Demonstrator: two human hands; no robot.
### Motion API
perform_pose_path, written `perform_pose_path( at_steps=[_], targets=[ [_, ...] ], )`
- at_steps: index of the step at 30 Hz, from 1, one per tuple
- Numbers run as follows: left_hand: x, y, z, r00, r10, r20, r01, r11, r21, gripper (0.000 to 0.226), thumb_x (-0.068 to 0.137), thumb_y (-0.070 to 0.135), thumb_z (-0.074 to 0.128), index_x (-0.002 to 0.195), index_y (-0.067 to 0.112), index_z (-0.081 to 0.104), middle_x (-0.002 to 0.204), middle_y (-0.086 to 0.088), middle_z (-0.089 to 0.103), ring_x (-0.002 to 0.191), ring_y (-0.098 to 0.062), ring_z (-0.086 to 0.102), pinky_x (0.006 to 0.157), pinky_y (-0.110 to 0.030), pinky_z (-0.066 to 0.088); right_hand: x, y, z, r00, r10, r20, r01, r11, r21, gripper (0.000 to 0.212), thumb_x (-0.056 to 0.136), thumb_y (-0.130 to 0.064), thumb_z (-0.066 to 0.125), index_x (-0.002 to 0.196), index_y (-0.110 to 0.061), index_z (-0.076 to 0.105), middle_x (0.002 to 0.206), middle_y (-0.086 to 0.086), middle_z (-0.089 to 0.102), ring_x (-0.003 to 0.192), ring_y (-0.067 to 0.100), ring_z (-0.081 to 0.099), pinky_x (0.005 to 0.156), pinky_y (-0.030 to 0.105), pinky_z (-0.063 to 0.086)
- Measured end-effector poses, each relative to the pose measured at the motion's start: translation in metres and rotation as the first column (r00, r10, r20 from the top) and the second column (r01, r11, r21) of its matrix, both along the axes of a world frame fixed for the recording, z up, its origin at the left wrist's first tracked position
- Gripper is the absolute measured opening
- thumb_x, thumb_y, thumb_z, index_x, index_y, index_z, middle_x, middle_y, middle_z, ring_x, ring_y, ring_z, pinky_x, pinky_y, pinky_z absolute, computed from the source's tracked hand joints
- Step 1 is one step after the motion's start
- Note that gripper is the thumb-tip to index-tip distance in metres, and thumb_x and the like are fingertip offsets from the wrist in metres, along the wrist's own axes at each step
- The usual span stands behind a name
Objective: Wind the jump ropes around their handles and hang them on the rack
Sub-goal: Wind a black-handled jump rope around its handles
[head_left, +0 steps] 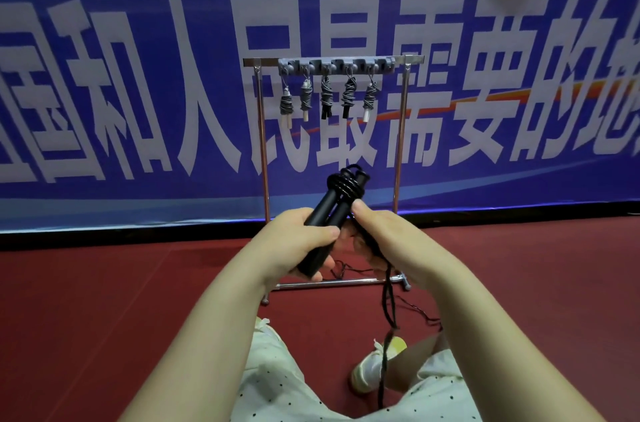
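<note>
Directly in front of the rack [263, 151], you held the pair of black handles [323, 214] side by side between both hands, tilted so their top ends leaned up and toward the rack's crossbar. Your left hand [294, 241] was wrapped around the lower part of the handles, thumb across the front and fingers curled beneath. Your right hand [381, 241] sat just beside them on the right, thumb pressed near the handles, its fingers closed on the black rope [388, 300]. A few turns of that rope were already coiled around the handles' upper ends, just above your right thumb. From your right hand the loose rope dropped straight down, past the rack's bottom bar and over your lap, with thinner loops trailing on the red floor [104, 300] near the rack's right foot. Up on the rack's grey hook strip [336, 63], five wound ropes [326, 96] hung in a row, well above and beyond your hands. Behind the rack stood a blue banner [138, 75].
</note>
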State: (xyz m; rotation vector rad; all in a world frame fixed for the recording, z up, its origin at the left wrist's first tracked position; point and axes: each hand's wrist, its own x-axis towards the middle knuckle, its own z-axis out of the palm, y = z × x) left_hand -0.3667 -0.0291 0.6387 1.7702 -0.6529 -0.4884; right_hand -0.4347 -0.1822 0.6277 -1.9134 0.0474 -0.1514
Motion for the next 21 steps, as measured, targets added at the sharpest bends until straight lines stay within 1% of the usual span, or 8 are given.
perform_pose_path(
  at_steps=[2,4,6,9,12,15,17,21],
  targets=[
    [0.004,0.001,-0.001,1.000,0.005,0.013,-0.005,1.000,0.003,0.010,0.091,0.013,0.058,0.101,0.011,0.059,0.080,-0.005,0.067,0.061,-0.012,0.065,0.052,-0.028,0.050,-0.002,0.003,-0.003,0.997,-0.042,0.070,0.044,0.999,-0.019,0.056,0.100,-0.046,0.032,0.055,-0.032,0.063,0.054,-0.003,0.039,0.048,0.013,0.031,0.048,0.023,0.030],
    [0.007,0.002,-0.003,1.000,0.015,0.010,-0.015,1.000,-0.001,0.009,0.091,0.013,0.058,0.099,0.012,0.059,0.076,-0.002,0.069,0.061,-0.013,0.064,0.052,-0.028,0.050,-0.005,0.002,0.001,0.992,-0.100,0.081,0.104,0.993,-0.050,0.046,0.100,-0.038,0.040,0.061,-0.025,0.059,0.054,-0.003,0.040,0.050,0.014,0.033,0.047,0.022,0.032],
    [0.011,0.002,-0.005,1.000,0.019,-0.007,-0.019,1.000,-0.001,0.009,0.091,0.013,0.058,0.100,0.012,0.059,0.074,-0.001,0.069,0.062,-0.014,0.064,0.052,-0.029,0.050,-0.007,-0.002,0.009,0.986,-0.149,0.073,0.161,0.961,-0.224,0.030,0.097,-0.034,0.048,0.077,-0.017,0.063,0.054,-0.004,0.043,0.050,0.013,0.037,0.049,0.022,0.033],
    [0.022,-0.002,-0.008,0.999,0.043,-0.026,-0.042,0.999,0.022,0.010,0.092,0.014,0.057,0.102,0.012,0.057,0.078,-0.002,0.069,0.063,-0.015,0.063,0.053,-0.030,0.050,-0.005,-0.006,0.018,0.972,-0.194,0.131,0.234,0.813,-0.533,0.023,0.093,-0.033,0.053,0.088,-0.016,0.067,0.057,-0.002,0.052,0.050,0.011,0.043,0.053,0.027,0.035],
    [0.034,-0.011,-0.009,0.995,0.096,-0.002,-0.096,0.992,0.085,0.008,0.093,0.017,0.057,0.101,0.016,0.054,0.085,-0.006,0.068,0.065,-0.017,0.063,0.056,-0.032,0.052,0.001,0.000,0.017,0.968,-0.192,0.162,0.251,0.746,-0.616,0.023,0.093,-0.029,0.051,0.089,-0.011,0.066,0.067,0.007,0.061,0.052,0.014,0.047,0.053,0.028,0.037],
    [0.044,-0.019,-0.003,0.993,0.076,0.085,-0.091,0.979,0.184,0.006,0.092,0.018,0.056,0.097,0.020,0.053,0.085,-0.006,0.067,0.066,-0.017,0.064,0.058,-0.032,0.054,0.009,-0.002,0.019,0.960,-0.193,0.201,0.277,0.723,-0.633,0.024,0.095,-0.026,0.049,0.085,-0.009,0.064,0.066,0.009,0.059,0.053,0.016,0.043,0.050,0.029,0.032],
    [0.048,-0.022,0.004,0.984,0.038,0.173,-0.087,0.955,0.284,0.006,0.090,0.019,0.057,0.094,0.018,0.053,0.084,-0.007,0.067,0.066,-0.020,0.063,0.063,-0.035,0.054,0.013,-0.006,0.028,0.967,-0.160,0.197,0.253,0.675,-0.694,0.024,0.096,-0.026,0.049,0.084,-0.011,0.063,0.065,0.005,0.056,0.052,0.015,0.042,0.048,0.027,0.030],
    [0.045,-0.024,0.019,0.893,-0.219,0.392,-0.051,0.817,0.574,0.009,0.089,0.023,0.059,0.086,0.018,0.052,0.074,-0.005,0.056,0.059,-0.019,0.053,0.056,-0.029,0.048,0.024,-0.014,0.054,0.991,-0.053,0.125,0.132,0.588,-0.798,0.020,0.096,-0.025,0.051,0.088,-0.012,0.066,0.073,0.004,0.060,0.055,0.012,0.045,0.050,0.025,0.034]
  ],
)
